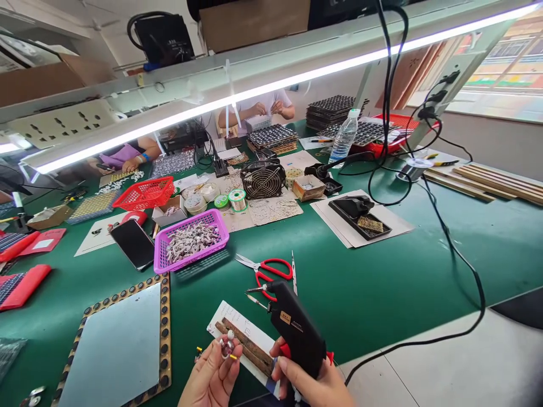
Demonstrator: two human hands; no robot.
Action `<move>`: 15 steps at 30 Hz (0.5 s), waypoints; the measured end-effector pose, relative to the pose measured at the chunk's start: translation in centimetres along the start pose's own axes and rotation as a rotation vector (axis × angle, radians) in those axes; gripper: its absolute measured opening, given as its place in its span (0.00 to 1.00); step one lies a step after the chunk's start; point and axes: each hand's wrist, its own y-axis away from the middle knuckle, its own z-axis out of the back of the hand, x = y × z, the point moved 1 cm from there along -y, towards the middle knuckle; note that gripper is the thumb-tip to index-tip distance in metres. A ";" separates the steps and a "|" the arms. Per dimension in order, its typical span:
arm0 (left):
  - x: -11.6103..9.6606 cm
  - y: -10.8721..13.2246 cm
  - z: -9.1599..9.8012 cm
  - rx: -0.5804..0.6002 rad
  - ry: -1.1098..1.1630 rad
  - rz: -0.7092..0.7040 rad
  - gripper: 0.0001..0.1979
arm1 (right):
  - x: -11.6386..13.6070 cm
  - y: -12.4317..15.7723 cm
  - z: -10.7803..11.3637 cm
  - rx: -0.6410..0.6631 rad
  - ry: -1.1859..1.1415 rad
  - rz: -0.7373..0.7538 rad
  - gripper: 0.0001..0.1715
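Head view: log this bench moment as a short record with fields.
Left hand: left hand pinches a small silvery part in its fingers.
Right hand: right hand grips a black glue gun, nozzle pointing left, away from the part.
Under the hands: brown strip lying on a white card.
Nearby: red-handled scissors; purple basket of small pale parts; phone.
Surface: green table.
Others: two people work at the far side.

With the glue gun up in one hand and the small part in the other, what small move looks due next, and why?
Probably bring the glue gun nozzle down toward the small metal part. The right hand grips the gun with its tip clear of the part, and the left hand pinches the part up beside it.
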 end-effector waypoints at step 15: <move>0.0 -0.9 0.9 0.086 0.065 0.095 0.14 | 0.1 -0.2 0.1 -0.031 -0.026 -0.025 0.34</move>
